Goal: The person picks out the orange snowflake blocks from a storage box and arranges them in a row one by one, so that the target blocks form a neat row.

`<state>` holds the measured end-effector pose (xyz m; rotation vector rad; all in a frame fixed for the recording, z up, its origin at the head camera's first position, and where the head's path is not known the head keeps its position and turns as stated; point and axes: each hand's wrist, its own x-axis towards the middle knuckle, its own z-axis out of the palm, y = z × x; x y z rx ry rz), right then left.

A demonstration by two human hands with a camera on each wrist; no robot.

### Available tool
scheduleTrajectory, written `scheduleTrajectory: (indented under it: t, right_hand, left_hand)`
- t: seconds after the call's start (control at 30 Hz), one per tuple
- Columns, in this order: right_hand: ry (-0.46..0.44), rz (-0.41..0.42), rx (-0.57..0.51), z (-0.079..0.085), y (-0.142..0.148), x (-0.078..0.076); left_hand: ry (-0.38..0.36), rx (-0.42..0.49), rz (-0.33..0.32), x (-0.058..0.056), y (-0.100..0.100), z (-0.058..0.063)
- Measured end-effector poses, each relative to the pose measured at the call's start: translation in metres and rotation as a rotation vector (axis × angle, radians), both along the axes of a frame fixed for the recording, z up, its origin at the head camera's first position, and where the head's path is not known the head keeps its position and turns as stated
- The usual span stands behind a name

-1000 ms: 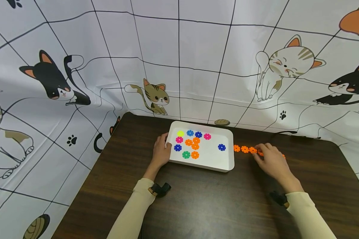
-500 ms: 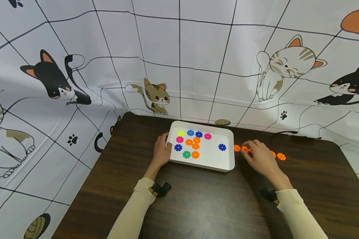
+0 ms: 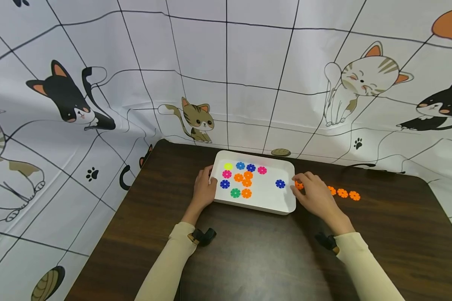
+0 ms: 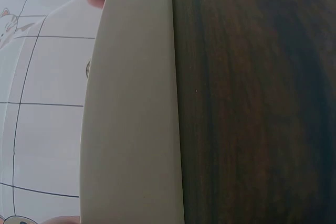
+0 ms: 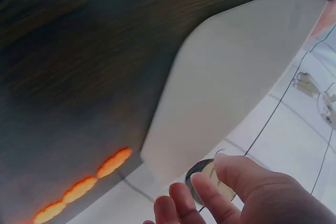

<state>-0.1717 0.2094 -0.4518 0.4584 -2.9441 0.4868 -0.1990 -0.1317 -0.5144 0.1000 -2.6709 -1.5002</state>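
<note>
A white tray (image 3: 263, 201) holds several notched plastic discs in orange, blue, pink, green and yellow. My left hand (image 3: 204, 186) grips the tray's left end, thumb over the rim and fingers along the outside. Just off the tray's right end, my right hand (image 3: 316, 196) hovers over a row of orange discs (image 3: 342, 193) on the table. Its fingers are loosely bent, with a gap between thumb and fingertips in the right wrist view. One orange disc (image 3: 299, 184) shows between thumb and forefinger in the head view; the hand hides the row's middle.
The dark wooden table (image 3: 256, 255) runs up to a white curtain (image 3: 248, 104) printed with cats and grid lines. A lone dark blue disc (image 3: 280, 184) lies near the tray's right end. Each wrist wears a black camera mount (image 3: 204, 237).
My right hand has moved left along the orange row to the tray's right edge, uncovering the discs at the row's right end. The left hand and tray stay put.
</note>
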Motion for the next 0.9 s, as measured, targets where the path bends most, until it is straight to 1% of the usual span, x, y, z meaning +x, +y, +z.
scheduleTrajectory:
  t: [0.2,0.3,0.6,0.73,0.9]
  right_hand:
    - [0.001,0.035,-0.002,0.002,-0.019,-0.002]
    - [-0.017,0.046,-0.005,0.003,-0.027,-0.002]
    - [-0.052,0.077,-0.008,-0.002,-0.046,-0.001]
    - [-0.044,0.104,-0.01,-0.004,-0.055,-0.002]
    - [-0.048,0.133,-0.028,-0.003,-0.07,-0.004]
  left_hand:
    - [-0.01,0.002,0.001,0.0,-0.001,0.0]
    - [-0.007,0.001,0.005,0.0,-0.001,0.0]
    - [-0.013,0.003,-0.002,0.0,0.0,-0.001]
    - [-0.018,0.005,0.006,0.001,0.0,-0.001]
    - [-0.017,0.009,-0.002,0.001,0.0,0.001]
